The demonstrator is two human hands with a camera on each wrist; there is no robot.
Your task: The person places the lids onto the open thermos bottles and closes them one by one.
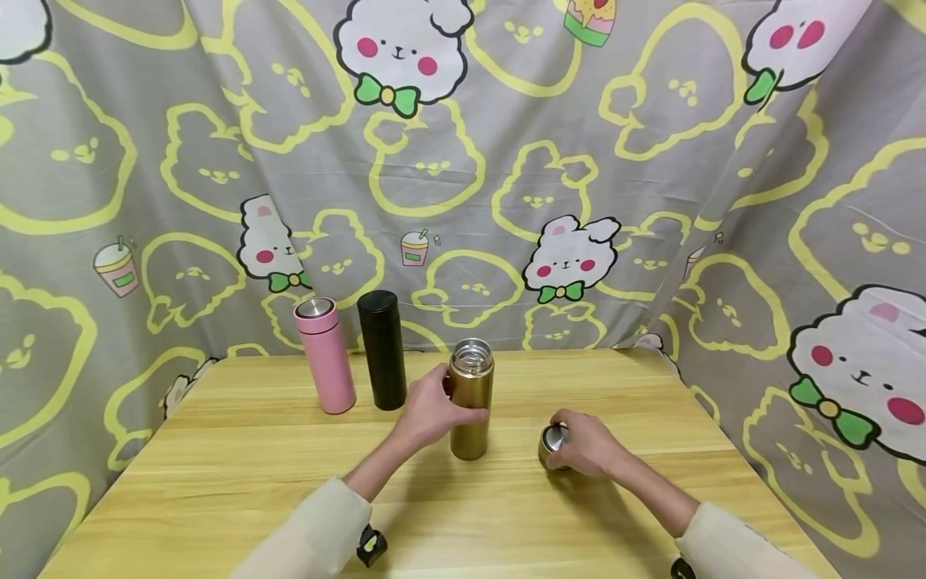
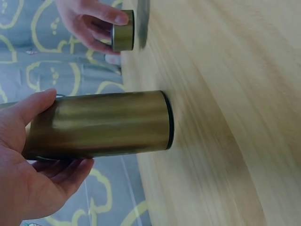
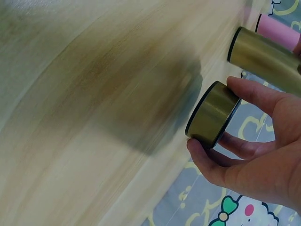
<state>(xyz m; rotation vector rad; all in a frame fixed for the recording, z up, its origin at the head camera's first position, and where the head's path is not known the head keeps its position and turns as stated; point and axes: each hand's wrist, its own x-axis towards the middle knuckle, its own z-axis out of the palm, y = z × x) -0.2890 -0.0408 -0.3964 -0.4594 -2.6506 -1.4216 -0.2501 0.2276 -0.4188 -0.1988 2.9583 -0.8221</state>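
From where I stand, the person's left hand [image 1: 427, 412] is curled round the gold flask [image 1: 473, 392], which stands upright and uncapped on the tabletop [image 1: 239, 474]. To its right, the right hand [image 1: 589, 446] pinches the gold lid [image 1: 553, 439] between thumb and fingers; I can't tell whether the lid touches the wood. On the flask's other side stand a black flask [image 1: 383, 354] and a pink flask [image 1: 327, 360], near each other, before a patterned grey curtain [image 1: 434, 193].
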